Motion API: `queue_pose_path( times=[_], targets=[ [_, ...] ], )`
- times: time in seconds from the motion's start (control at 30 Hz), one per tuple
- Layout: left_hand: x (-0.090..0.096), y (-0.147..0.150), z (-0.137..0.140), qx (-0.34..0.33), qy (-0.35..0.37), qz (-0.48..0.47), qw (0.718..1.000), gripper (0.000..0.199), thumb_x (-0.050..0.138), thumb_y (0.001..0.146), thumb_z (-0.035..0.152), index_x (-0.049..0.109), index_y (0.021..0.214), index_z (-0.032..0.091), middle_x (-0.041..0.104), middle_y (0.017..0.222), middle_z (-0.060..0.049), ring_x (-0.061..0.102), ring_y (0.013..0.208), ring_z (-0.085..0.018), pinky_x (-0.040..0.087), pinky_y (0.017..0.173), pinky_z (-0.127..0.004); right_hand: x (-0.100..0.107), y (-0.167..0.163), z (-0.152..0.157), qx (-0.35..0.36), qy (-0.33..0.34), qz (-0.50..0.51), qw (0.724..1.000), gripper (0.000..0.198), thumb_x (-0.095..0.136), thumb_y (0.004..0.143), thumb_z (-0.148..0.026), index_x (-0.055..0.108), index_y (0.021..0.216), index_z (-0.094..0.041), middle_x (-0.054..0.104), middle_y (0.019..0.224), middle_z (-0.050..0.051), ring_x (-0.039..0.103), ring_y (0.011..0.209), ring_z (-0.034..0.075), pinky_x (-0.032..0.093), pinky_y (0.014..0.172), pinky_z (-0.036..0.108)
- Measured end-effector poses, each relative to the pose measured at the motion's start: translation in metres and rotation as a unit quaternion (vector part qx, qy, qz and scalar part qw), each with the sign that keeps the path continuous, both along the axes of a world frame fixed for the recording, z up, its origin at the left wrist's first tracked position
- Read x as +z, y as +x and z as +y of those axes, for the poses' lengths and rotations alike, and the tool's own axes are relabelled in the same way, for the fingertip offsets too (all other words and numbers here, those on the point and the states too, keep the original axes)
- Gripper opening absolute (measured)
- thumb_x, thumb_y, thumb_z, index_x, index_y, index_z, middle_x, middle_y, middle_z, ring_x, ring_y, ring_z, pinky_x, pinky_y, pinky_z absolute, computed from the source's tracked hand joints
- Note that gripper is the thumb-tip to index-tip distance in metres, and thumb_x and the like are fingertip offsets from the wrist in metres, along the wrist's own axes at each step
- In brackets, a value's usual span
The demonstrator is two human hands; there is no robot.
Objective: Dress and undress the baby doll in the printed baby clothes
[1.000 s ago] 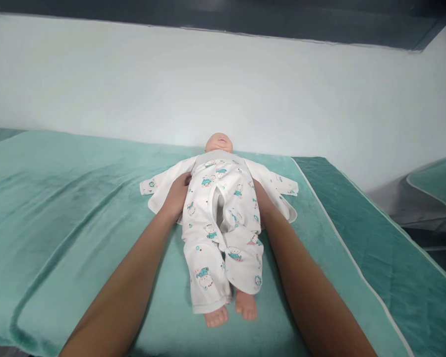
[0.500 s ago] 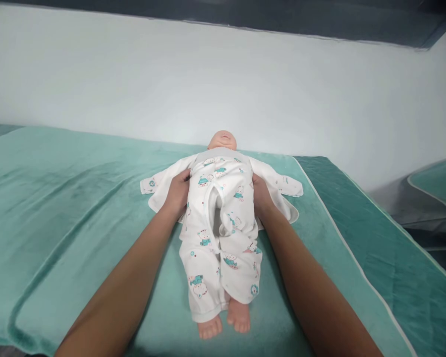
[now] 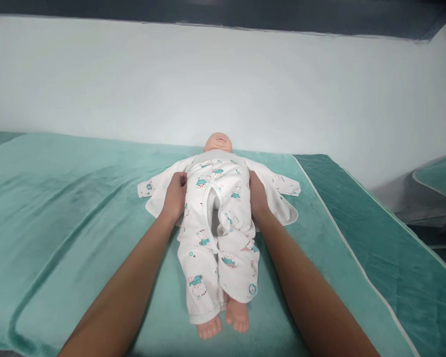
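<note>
A baby doll (image 3: 218,142) lies on its back with its bare feet towards me. It wears white split-crotch baby pants (image 3: 200,243) printed with small teal bears, pulled high over its torso. Beneath them a white baby jacket (image 3: 159,198) is spread out, sleeves stretched to both sides. My left hand (image 3: 176,194) is closed on the left side of the pants near the waist, thumb uppermost. On the opposite side my right hand (image 3: 259,194) grips the pants at the same height; its fingertips are hidden behind the cloth.
A light teal blanket (image 3: 78,198) with some creases covers the surface under the doll. Darker teal cloth (image 3: 386,248) lies along the right. A white wall (image 3: 223,79) stands right behind the doll's head. Another teal-covered piece (image 3: 442,176) shows at the far right.
The view has shifted slightly. Both hands stay at the sides of the pants, and the doll and clothes look almost the same.
</note>
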State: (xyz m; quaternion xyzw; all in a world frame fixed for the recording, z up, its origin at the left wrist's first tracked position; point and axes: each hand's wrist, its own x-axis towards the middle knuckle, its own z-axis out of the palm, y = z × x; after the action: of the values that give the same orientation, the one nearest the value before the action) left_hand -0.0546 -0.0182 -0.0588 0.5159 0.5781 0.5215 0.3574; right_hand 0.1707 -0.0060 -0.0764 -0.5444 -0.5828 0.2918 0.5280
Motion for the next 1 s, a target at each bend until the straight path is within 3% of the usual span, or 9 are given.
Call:
queue_pose_path(
  times=[0.1, 0.27, 0.4, 0.53, 0.67, 0.83, 1.0],
  targets=[
    [0.0, -0.001, -0.001, 0.021, 0.016, 0.05, 0.998, 0.018, 0.054, 0.079, 0.031, 0.053, 0.096, 0.026, 0.066, 0.093, -0.002, 0.061, 0.09, -0.024, 0.048, 0.081, -0.036, 0.001, 0.002, -0.002, -0.019, -0.014, -0.006, 1.0, 0.016, 0.047, 0.084, -0.031, 0.058, 0.091, -0.023, 0.068, 0.105, 0.007, 0.056, 0.096, 0.025, 0.042, 0.089, 0.04],
    [0.002, 0.0, -0.003, 0.03, 0.017, 0.079, 0.996, 0.013, 0.053, 0.081, 0.034, 0.054, 0.091, 0.025, 0.066, 0.089, -0.003, 0.061, 0.088, -0.025, 0.047, 0.08, -0.037, 0.002, 0.0, 0.0, -0.031, -0.025, 0.026, 0.999, 0.016, 0.048, 0.081, -0.032, 0.059, 0.09, -0.024, 0.068, 0.102, 0.004, 0.059, 0.096, 0.025, 0.045, 0.085, 0.038],
    [0.002, 0.0, -0.003, 0.027, 0.017, 0.066, 0.997, 0.011, 0.053, 0.081, 0.031, 0.054, 0.091, 0.025, 0.066, 0.088, -0.002, 0.06, 0.085, -0.023, 0.047, 0.079, -0.036, 0.008, -0.003, -0.002, -0.06, 0.013, 0.092, 0.994, 0.014, 0.053, 0.082, -0.033, 0.059, 0.09, -0.023, 0.067, 0.091, 0.003, 0.06, 0.086, 0.021, 0.047, 0.081, 0.036],
    [-0.001, -0.002, -0.003, 0.018, 0.063, 0.048, 0.997, 0.016, 0.054, 0.082, 0.029, 0.054, 0.097, 0.025, 0.065, 0.089, -0.001, 0.059, 0.085, -0.02, 0.046, 0.081, -0.034, 0.019, -0.006, -0.007, -0.074, 0.076, 0.105, 0.989, 0.013, 0.056, 0.083, -0.034, 0.062, 0.088, -0.023, 0.066, 0.091, 0.003, 0.06, 0.088, 0.02, 0.047, 0.086, 0.036],
    [-0.001, -0.002, -0.002, 0.01, 0.074, 0.02, 0.997, 0.019, 0.054, 0.086, 0.034, 0.056, 0.101, 0.024, 0.066, 0.096, -0.002, 0.059, 0.091, -0.019, 0.045, 0.088, -0.034, 0.028, -0.007, -0.008, -0.028, 0.086, 0.09, 0.992, 0.013, 0.058, 0.082, -0.031, 0.066, 0.088, -0.023, 0.067, 0.096, 0.004, 0.06, 0.093, 0.02, 0.047, 0.088, 0.036],
    [0.0, 0.002, 0.005, -0.011, 0.086, -0.024, 0.996, 0.024, 0.052, 0.089, 0.042, 0.058, 0.102, 0.023, 0.065, 0.108, -0.004, 0.058, 0.103, -0.02, 0.045, 0.093, -0.033, 0.029, 0.002, 0.007, 0.077, 0.039, 0.097, 0.992, 0.014, 0.063, 0.08, -0.033, 0.067, 0.09, -0.024, 0.069, 0.094, 0.002, 0.061, 0.09, 0.02, 0.047, 0.086, 0.036],
    [0.008, 0.004, 0.008, -0.029, 0.127, -0.008, 0.991, 0.024, 0.055, 0.09, 0.041, 0.062, 0.103, 0.022, 0.065, 0.11, -0.005, 0.059, 0.107, -0.02, 0.045, 0.098, -0.033, 0.03, 0.009, 0.017, 0.137, 0.014, 0.076, 0.987, 0.018, 0.067, 0.079, -0.041, 0.065, 0.083, -0.023, 0.063, 0.083, -0.001, 0.053, 0.075, 0.016, 0.043, 0.069, 0.029]
  ],
)
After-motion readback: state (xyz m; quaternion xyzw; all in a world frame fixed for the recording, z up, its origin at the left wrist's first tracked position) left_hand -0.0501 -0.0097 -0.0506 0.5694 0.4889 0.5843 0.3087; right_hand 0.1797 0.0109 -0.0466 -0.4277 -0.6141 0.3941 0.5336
